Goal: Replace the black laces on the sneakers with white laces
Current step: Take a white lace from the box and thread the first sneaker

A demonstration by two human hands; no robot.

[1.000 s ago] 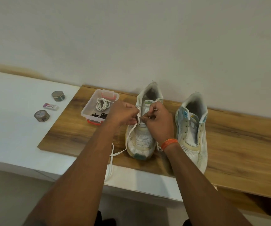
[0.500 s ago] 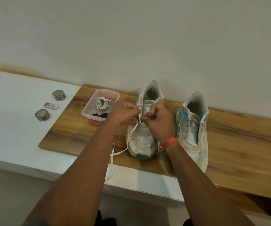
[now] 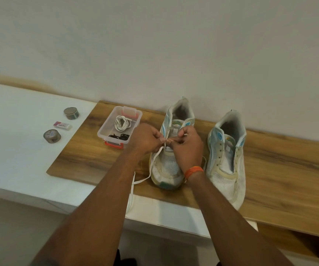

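Two white sneakers stand on a wooden board [image 3: 289,179]. Over the left sneaker [image 3: 166,169] my left hand [image 3: 145,139] and my right hand [image 3: 188,144] meet at the eyelets, both pinching a white lace [image 3: 155,156]. That lace runs down the shoe's left side and trails off the board's front edge. The right sneaker [image 3: 226,162] has bare eyelets and no lace. A clear plastic box [image 3: 104,129] left of the shoes holds a coiled white lace [image 3: 122,122] and black laces [image 3: 119,136]. An orange band circles my right wrist.
On the white counter [image 3: 20,150] to the left lie two round tins [image 3: 71,113] [image 3: 52,136] and a small eraser [image 3: 62,125]. A white wall rises right behind the shoes. The board's right part is bare wood.
My hands have stayed at the left sneaker's eyelets; the fingers shifted slightly closer together on the lace. Nothing else moved.
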